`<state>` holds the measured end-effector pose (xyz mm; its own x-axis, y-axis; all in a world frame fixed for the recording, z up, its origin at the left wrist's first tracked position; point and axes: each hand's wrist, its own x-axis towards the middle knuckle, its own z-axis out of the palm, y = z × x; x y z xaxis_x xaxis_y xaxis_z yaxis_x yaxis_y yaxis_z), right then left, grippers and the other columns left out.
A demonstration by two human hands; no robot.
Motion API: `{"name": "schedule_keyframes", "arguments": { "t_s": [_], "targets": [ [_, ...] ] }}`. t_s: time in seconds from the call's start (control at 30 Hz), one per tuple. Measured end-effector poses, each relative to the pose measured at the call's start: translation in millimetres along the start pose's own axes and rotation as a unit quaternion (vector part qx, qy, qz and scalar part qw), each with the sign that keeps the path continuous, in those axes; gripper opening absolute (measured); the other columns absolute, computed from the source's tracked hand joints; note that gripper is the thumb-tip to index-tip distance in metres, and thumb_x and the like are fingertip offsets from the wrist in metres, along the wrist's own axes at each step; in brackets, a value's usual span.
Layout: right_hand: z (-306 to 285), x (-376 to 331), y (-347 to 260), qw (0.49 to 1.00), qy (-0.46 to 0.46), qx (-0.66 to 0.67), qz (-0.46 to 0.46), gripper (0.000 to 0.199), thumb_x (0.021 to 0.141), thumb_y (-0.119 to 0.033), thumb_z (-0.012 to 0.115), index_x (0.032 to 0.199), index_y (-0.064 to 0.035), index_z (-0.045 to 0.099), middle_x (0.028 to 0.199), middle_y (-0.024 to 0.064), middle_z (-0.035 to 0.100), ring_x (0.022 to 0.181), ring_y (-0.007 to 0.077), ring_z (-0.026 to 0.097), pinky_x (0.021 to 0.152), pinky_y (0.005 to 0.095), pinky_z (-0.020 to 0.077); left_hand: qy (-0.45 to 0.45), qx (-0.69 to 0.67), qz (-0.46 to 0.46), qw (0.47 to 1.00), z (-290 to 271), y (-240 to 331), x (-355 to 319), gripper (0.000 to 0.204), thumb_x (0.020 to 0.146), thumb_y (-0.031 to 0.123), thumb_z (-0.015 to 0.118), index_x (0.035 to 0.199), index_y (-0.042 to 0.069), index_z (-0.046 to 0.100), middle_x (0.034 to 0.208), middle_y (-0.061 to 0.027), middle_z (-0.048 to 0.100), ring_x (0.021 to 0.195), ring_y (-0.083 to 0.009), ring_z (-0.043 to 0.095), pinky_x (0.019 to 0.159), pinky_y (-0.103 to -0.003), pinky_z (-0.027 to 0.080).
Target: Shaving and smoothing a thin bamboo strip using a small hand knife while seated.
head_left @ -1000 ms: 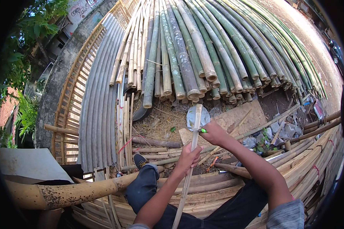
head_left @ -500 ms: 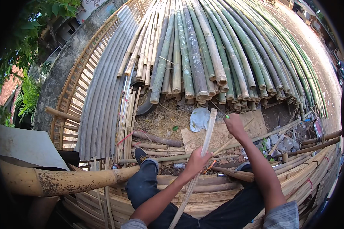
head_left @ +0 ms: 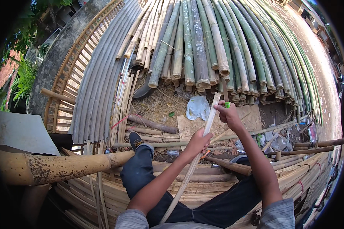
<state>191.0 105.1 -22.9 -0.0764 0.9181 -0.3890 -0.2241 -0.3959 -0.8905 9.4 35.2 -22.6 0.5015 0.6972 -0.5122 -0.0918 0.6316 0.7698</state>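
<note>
A long pale bamboo strip [head_left: 187, 176] slants from my lap up to its far end near the cut ends of the bamboo poles. My left hand [head_left: 198, 142] is closed around its middle. Beside the strip's far end, my right hand [head_left: 228, 115] grips a knife [head_left: 225, 91] by its green handle, the blade upright and pointing away from me. The right fingers come close to the strip's edge; whether they touch it I cannot tell. Between my hands and the poles lies a crumpled white plastic bag [head_left: 197, 107].
Green and tan bamboo poles [head_left: 198, 45] are stacked ahead. Corrugated sheets [head_left: 99, 76] lean at left beside a bamboo lattice [head_left: 65, 86]. A thick yellow bamboo pole [head_left: 72, 166] juts in from the left. Split bamboo [head_left: 206, 200] lies beneath my legs, with rubble [head_left: 273, 139] at right.
My right hand has moved slightly up and left, close to the strip, and the knife blade has swung upright. The view has shifted a little. My left hand keeps its hold.
</note>
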Motion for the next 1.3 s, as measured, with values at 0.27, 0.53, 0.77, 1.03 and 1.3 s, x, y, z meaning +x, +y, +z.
{"name": "schedule_keyframes", "arguments": {
  "t_s": [0.27,0.53,0.77,1.03,1.3],
  "targets": [
    [10.4,-14.1,-9.3,0.992,-0.006,-0.129,-0.002,0.018,0.081,-0.016,0.071,0.075,-0.0062,0.058,0.05,-0.0072,0.04,0.039,0.0016,0.03,0.038,0.0219,0.0185,0.016,-0.046,0.0,0.999,2.2,5.4,2.5,0.022,0.096,0.029,0.045,0.097,0.008,0.044,0.059,0.0016,0.044,0.04,-0.0049,0.038,0.036,-0.02,0.032],
    [10.7,-22.4,-13.9,0.988,-0.069,-0.137,0.025,0.018,0.08,-0.015,0.073,0.076,-0.0056,0.058,0.051,-0.0063,0.042,0.042,0.0025,0.034,0.039,0.0219,0.0211,-0.046,-0.087,0.008,0.995,-8.6,4.0,-1.2,0.033,0.1,0.039,0.036,0.098,0.007,0.044,0.056,0.0003,0.042,0.036,-0.0043,0.03,0.032,-0.018,0.026],
    [4.6,-21.3,-14.4,0.989,-0.053,-0.139,0.024,0.015,0.081,-0.015,0.07,0.082,-0.0052,0.059,0.052,-0.0061,0.041,0.042,0.0027,0.032,0.039,0.0226,0.0197,-0.009,-0.071,0.023,0.997,3.5,10.4,-4.8,0.026,0.099,0.033,0.042,0.1,0.007,0.041,0.058,-0.0017,0.044,0.036,-0.0047,0.031,0.032,-0.018,0.027],
    [-16.4,-11.6,-3.3,0.972,0.013,-0.221,-0.078,0.028,0.087,-0.026,0.061,0.068,-0.004,0.06,0.05,-0.0001,0.044,0.042,0.0097,0.038,0.041,0.0293,0.0281,-0.07,-0.162,0.001,0.984,-3.5,4.6,-0.9,0.022,0.098,0.029,0.046,0.094,0.008,0.043,0.059,-0.0009,0.045,0.037,-0.0042,0.031,0.032,-0.017,0.027],
    [10.0,-28.8,8.4,0.742,-0.083,-0.63,-0.212,0.025,0.076,-0.026,0.058,0.068,-0.0027,0.064,0.065,0.0217,0.059,0.062,0.0401,0.059,0.061,0.048,0.0478,0.08,0.112,0.125,0.983,2.8,-8.1,-2.0,0.022,0.094,0.027,0.054,0.089,0.007,0.046,0.054,0.0034,0.04,0.038,-0.0038,0.034,0.033,-0.02,0.027]
  ]
}}
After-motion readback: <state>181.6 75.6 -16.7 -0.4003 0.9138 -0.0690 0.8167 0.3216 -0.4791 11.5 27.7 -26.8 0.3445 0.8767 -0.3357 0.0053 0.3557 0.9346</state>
